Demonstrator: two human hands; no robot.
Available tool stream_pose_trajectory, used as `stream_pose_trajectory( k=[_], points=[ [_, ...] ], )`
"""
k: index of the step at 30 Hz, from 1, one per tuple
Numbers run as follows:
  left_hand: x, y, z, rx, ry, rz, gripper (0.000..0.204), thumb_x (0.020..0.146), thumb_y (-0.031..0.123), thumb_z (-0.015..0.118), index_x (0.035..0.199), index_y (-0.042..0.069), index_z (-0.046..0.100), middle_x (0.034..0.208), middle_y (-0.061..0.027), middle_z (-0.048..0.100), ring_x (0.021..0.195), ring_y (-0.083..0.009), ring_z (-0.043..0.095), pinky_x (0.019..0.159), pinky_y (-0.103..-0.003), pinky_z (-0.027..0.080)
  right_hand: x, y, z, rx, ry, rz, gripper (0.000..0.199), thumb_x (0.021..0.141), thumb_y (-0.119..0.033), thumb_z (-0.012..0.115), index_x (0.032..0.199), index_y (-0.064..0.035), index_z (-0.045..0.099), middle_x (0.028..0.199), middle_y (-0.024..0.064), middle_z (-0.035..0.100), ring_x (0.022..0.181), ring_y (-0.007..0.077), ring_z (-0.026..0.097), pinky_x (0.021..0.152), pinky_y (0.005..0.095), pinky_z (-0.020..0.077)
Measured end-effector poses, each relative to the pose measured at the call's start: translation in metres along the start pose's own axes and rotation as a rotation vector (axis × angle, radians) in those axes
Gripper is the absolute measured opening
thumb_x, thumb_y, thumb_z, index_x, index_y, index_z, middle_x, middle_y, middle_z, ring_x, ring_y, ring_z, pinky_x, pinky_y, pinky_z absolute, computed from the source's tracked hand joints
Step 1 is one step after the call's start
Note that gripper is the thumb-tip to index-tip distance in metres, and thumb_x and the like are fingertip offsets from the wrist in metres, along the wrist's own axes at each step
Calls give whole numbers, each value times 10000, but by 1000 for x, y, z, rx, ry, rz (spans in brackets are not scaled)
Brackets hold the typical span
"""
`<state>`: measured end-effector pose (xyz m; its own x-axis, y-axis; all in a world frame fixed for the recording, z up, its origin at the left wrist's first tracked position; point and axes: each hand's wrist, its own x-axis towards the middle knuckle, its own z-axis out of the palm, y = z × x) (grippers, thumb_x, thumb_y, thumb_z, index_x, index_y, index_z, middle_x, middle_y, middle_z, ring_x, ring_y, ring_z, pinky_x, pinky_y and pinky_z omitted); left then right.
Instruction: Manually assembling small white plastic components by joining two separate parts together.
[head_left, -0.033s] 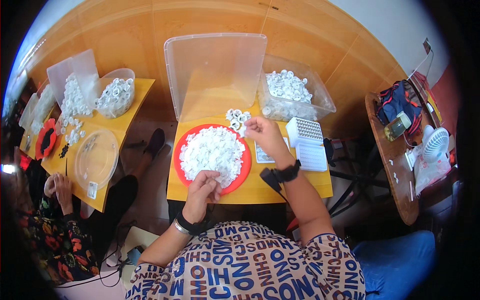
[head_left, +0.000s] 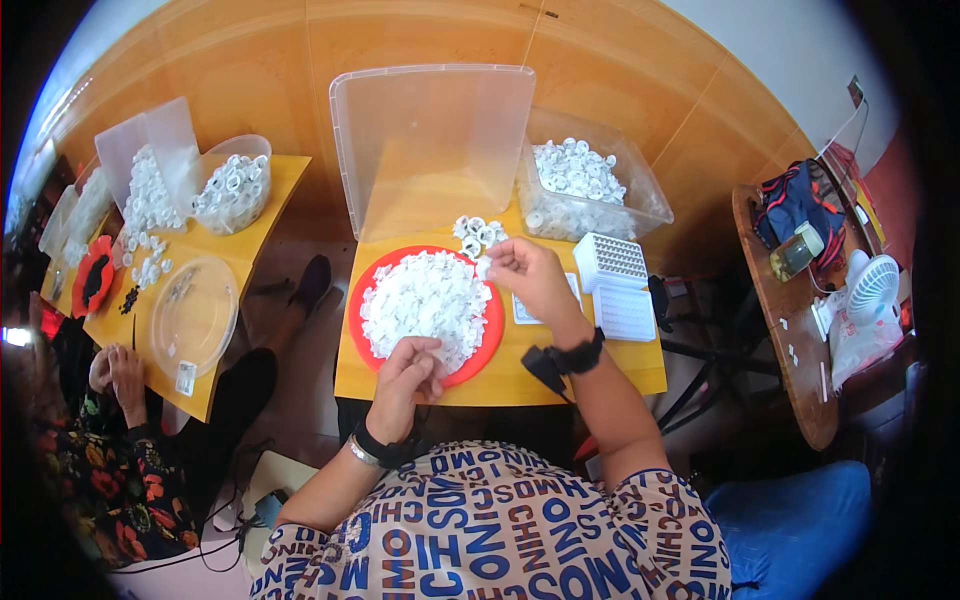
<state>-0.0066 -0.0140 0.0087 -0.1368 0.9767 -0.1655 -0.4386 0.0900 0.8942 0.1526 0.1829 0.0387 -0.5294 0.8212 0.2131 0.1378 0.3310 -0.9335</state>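
A red round plate on a small yellow table carries a heap of small white plastic pieces. My left hand rests at the heap's near edge, fingers pinched together on a white piece. At the plate's far right rim, my right hand holds a small white piece between its fingertips. A little cluster of white rings lies just beyond it.
A clear bin of white pieces stands at the back right, with its lid upright beside it. Two white grid trays lie to the right. Another person's hands work at the left table, which holds a bowl. A fan stands far right.
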Motion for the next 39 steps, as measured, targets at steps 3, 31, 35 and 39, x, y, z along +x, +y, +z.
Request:
stream_pose_trajectory(
  k=[3,31,35,39],
  points=[
    [2,7,12,-31,-27,55,296,955,216,464,1194,42,487,918,-78,608,740,-121,575,660,-223,438,-47,-42,17,-48,-44,-69,230,781,-32,686,1004,0,641,820,80,669,693,124,626,646,248,500],
    [4,-10,13,-541,-231,-48,259,967,221,485,1104,2,503,944,-94,600,765,-165,616,652,-273,517,-112,-69,48,-378,75,-336,324,696,-127,759,997,-70,653,911,75,590,828,251,624,704,341,513],
    [5,-10,14,-523,-239,-53,272,968,228,483,1118,1,502,942,-88,600,769,-164,617,658,-273,516,-111,-71,48,-396,77,-356,318,696,-129,758,994,-79,660,911,71,585,834,247,614,706,334,509],
    [5,-8,17,-558,-202,-68,288,968,241,484,1132,5,498,957,-95,606,775,-165,616,678,-283,515,-108,-68,48,-408,77,-369,305,703,-107,745,995,-72,664,915,77,582,849,242,610,715,331,508]
  ],
)
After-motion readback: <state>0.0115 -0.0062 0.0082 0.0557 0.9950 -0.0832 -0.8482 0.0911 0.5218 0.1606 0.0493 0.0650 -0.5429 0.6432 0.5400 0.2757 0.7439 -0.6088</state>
